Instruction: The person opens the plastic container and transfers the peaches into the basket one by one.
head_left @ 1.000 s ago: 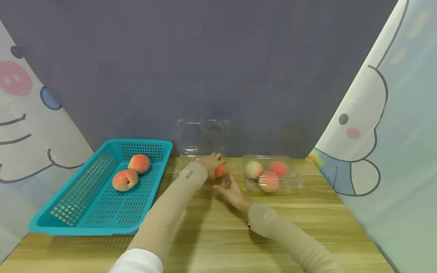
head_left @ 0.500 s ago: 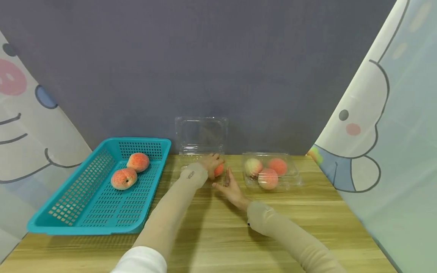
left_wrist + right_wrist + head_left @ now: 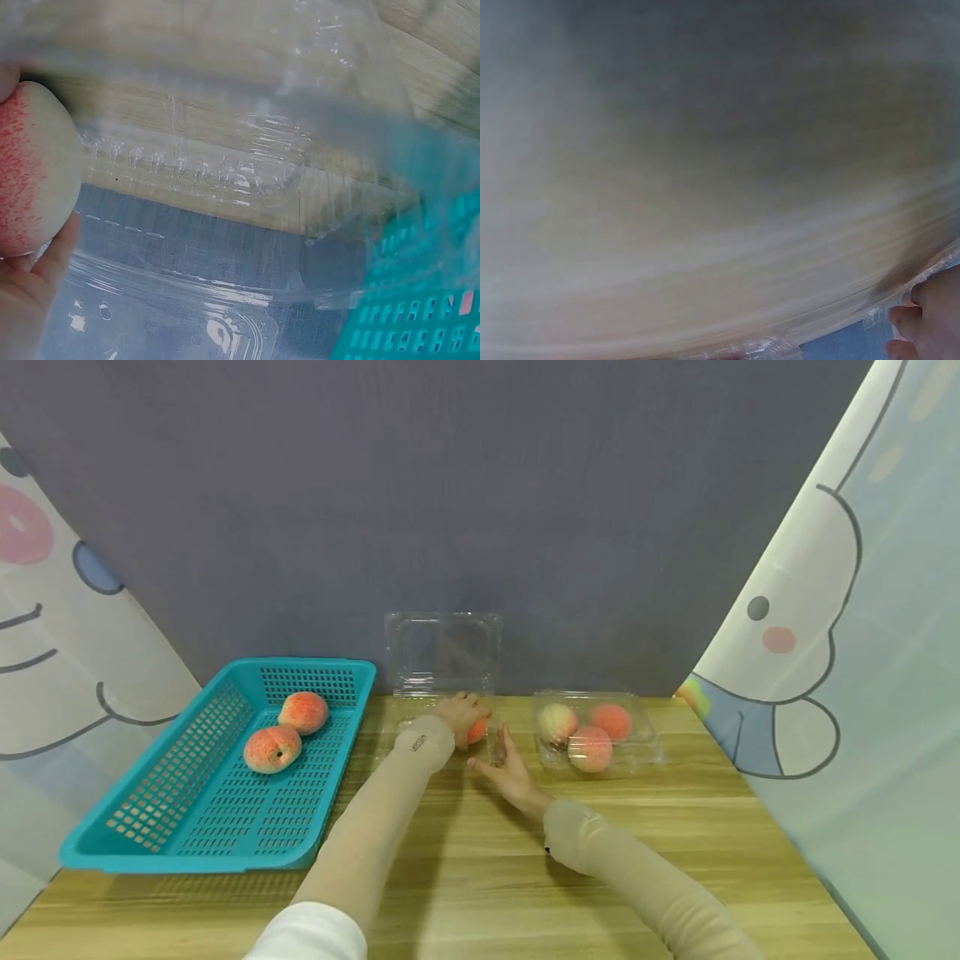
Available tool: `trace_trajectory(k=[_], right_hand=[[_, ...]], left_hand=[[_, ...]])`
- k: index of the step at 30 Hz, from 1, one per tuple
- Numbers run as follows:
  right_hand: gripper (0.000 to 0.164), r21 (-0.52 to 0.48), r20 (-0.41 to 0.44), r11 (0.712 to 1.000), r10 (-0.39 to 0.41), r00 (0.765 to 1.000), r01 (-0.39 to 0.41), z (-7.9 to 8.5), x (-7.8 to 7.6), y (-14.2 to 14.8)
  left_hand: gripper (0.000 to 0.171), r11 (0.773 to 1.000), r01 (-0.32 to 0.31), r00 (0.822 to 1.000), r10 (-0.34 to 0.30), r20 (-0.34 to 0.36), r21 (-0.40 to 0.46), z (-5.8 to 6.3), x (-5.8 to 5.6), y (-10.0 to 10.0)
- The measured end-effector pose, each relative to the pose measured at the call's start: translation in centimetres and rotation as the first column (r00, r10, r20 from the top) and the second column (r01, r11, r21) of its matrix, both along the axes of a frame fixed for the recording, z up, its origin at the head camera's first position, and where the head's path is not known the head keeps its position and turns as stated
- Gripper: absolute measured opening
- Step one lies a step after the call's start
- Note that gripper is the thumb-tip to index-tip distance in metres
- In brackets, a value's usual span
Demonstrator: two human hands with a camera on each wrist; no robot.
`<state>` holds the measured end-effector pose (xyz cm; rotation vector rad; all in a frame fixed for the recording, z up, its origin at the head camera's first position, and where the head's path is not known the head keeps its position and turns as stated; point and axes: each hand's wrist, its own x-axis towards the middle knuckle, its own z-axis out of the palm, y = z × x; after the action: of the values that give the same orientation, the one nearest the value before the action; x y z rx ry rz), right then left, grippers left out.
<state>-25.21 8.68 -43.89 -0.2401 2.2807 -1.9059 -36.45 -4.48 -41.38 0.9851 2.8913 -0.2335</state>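
Gripping peach (image 3: 37,169) with left hand (image 3: 459,717), seemingly loading box (image 3: 444,645). Holding right hand (image 3: 513,777) relaxed, grasping nothing, just beside box. Likely calling for easing peach down, then letting go.

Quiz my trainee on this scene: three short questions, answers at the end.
1. How many peaches lie in the basket?
2. True or false: the left hand holds a peach.
3. Which stands farthest right in the head view?
A) the basket
B) the box with its lid up
C) the box with its lid down

Key: 1. Two. 2. True. 3. C.
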Motion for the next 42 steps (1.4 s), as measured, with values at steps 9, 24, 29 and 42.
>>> trace_trajectory(k=[9, 24, 29, 42], right_hand=[[0.095, -0.003, -0.015, 1.0, -0.008, 1.0, 0.008, 0.1, 0.0, -0.2], [0.096, 0.002, -0.001, 1.0, -0.016, 1.0, 0.016, -0.3, 0.6, -0.5], [0.096, 0.017, 0.009, 1.0, -0.016, 1.0, 0.016, -0.2, 0.5, -0.5], [0.094, 0.026, 0.003, 0.999, -0.024, 1.0, 0.024, 0.3, 0.4, -0.2]], left_hand=[[0.077, 1.0, -0.004, 1.0, 0.004, -0.014, -0.027, 0.0, 0.1, -0.1], [0.084, 0.998, 0.006, 0.998, -0.009, -0.059, -0.065, 0.3, 0.7, -0.1], [0.083, 0.998, -0.019, 0.997, 0.015, -0.082, -0.054, 0.8, 0.5, -0.4], [0.079, 0.999, -0.052, 0.994, 0.051, -0.094, -0.003, 3.1, 0.7, -1.1]])
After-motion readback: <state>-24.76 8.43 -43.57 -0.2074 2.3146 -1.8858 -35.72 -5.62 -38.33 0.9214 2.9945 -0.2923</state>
